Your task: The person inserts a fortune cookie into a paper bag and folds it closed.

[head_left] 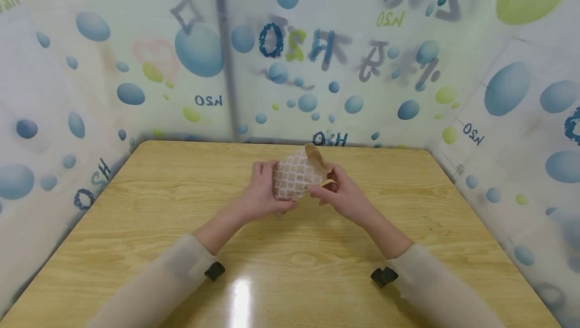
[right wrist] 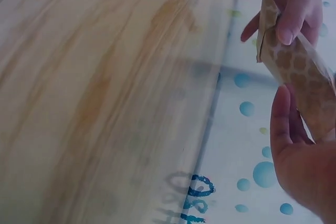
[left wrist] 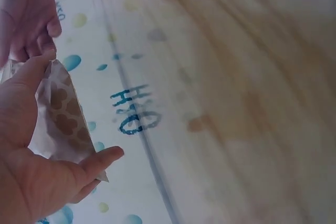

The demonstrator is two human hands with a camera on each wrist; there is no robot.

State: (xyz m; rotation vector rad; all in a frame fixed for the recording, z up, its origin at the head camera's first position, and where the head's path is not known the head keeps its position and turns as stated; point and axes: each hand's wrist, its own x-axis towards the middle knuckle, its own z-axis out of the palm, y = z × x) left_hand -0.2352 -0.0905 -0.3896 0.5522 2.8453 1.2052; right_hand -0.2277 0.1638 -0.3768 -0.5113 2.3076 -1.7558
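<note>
A small brown paper bag (head_left: 296, 176) with a white lattice print is held tilted above the table, its plain brown inner side showing at the upper right edge. My left hand (head_left: 263, 194) grips it from the left, thumb along the lower side and fingers behind. At the bag's right edge, my right hand (head_left: 346, 197) has its fingers curled and pinches the paper between fingers and thumb. The left wrist view shows the patterned side of the bag (left wrist: 65, 114) between the left thumb and fingers. In the right wrist view the bag (right wrist: 299, 66) spans both hands; its contents are hidden.
A wood-grain table (head_left: 290, 262) lies under both arms. Pale walls (head_left: 344, 76) printed with blue and green drops stand along its back and sides. Each sleeve cuff has a dark clip-like piece (head_left: 384, 276) by it.
</note>
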